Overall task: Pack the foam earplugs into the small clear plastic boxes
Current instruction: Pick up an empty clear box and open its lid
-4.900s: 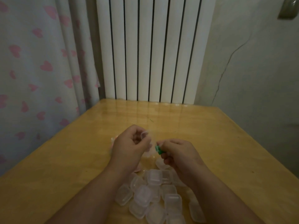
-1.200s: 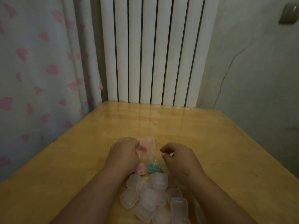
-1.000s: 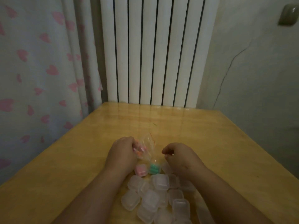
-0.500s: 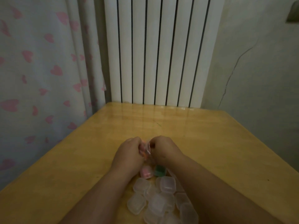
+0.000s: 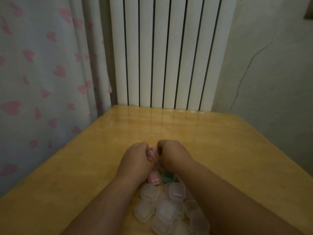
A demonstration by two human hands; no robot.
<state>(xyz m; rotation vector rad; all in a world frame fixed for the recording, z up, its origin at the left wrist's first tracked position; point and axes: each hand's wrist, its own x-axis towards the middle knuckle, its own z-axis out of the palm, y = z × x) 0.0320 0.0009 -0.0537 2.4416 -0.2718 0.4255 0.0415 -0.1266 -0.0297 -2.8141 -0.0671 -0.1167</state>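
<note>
My left hand [image 5: 135,160] and my right hand [image 5: 174,154] meet above the wooden table [image 5: 220,150], both closed on a small clear plastic bag [image 5: 153,156] with pink and orange earplugs showing inside. Most of the bag is hidden between my fingers. Just below my hands lie a clear box holding a pink earplug [image 5: 154,178] and one holding a green earplug [image 5: 168,177]. Nearer to me sits a heap of several small clear plastic boxes [image 5: 169,206], shut, between my forearms.
A white ribbed radiator [image 5: 169,53] stands behind the table's far edge. A curtain with pink hearts [image 5: 42,73] hangs along the left side. A grey wall with a crack [image 5: 271,73] is on the right.
My right hand has moved left and taken hold of the bag that my left hand was holding alone. Five seconds ago it held a green earplug, which now lies in a box.
</note>
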